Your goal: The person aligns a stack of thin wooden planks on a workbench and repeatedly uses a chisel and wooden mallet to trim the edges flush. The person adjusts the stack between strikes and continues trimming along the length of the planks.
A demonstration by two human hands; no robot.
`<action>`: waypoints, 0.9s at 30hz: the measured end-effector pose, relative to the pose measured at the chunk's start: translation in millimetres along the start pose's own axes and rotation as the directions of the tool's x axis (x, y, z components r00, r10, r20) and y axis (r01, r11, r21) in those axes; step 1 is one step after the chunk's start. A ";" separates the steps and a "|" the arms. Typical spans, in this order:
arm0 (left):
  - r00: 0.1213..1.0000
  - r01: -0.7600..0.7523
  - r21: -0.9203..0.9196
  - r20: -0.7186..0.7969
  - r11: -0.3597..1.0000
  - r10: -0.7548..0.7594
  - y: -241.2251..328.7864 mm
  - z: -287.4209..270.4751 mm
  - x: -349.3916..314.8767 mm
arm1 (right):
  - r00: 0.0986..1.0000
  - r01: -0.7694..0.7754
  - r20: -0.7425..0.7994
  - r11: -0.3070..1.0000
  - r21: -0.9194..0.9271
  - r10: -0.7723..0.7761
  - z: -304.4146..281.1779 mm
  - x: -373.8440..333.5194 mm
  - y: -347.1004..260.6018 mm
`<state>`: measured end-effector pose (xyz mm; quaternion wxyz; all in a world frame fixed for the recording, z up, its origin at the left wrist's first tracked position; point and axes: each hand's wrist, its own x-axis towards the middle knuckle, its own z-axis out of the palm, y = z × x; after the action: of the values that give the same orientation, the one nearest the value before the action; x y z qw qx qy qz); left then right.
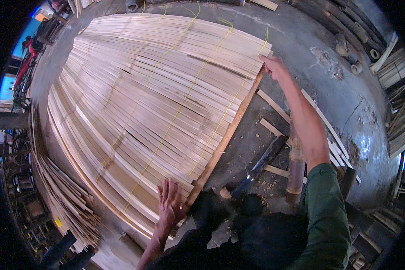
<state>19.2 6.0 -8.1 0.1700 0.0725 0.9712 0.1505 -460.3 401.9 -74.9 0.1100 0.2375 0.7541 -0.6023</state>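
A wide mat of pale wooden or bamboo slats lies in front of me, its slats side by side and crossed by yellow strings. Along its near right side runs a brown board edge beneath the slat ends. My left hand rests flat on the near slats, fingers stretched out and holding nothing. At the far right corner, my right hand is closed with thumb and fingers on a slat's end. Its lower fingers are partly hidden. Loose yellow string ends stick out past the far slats.
Loose strips, a bamboo tube and a dark rod lie right of the mat among wood chips. A bundle of thin strips lies at the left. Bamboo poles and stacked slats line the right side.
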 end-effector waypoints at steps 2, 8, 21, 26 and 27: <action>1.000 -0.013 0.005 -0.020 1.000 0.013 6.9 -4.4 6.7 | 1.000 -0.001 -0.006 0.999 -0.044 0.001 -5.1 7.8 -0.1; 0.997 -0.030 -0.017 -0.070 0.999 0.029 7.2 11.2 10.0 | 0.998 0.054 0.037 0.996 -0.070 -0.051 -3.8 12.5 -5.2; 0.997 -0.060 0.040 -0.046 0.997 0.062 11.3 8.5 13.7 | 0.679 0.450 0.075 0.333 -0.829 -0.730 23.7 -22.6 3.8; 1.000 -0.007 0.066 -0.016 0.998 0.009 19.5 4.8 14.3 | 0.611 0.511 0.150 0.243 -0.825 -0.777 114.6 -87.5 27.5; 1.000 0.003 0.082 -0.017 0.997 -0.001 21.9 2.2 14.5 | 0.586 0.521 0.204 0.171 -0.836 -0.784 114.0 -86.3 28.2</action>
<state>8.5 30.0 -7.6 0.1588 0.0772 0.9780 0.1110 -385.6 277.5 -88.6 -0.1698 -0.1173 0.9724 -0.1092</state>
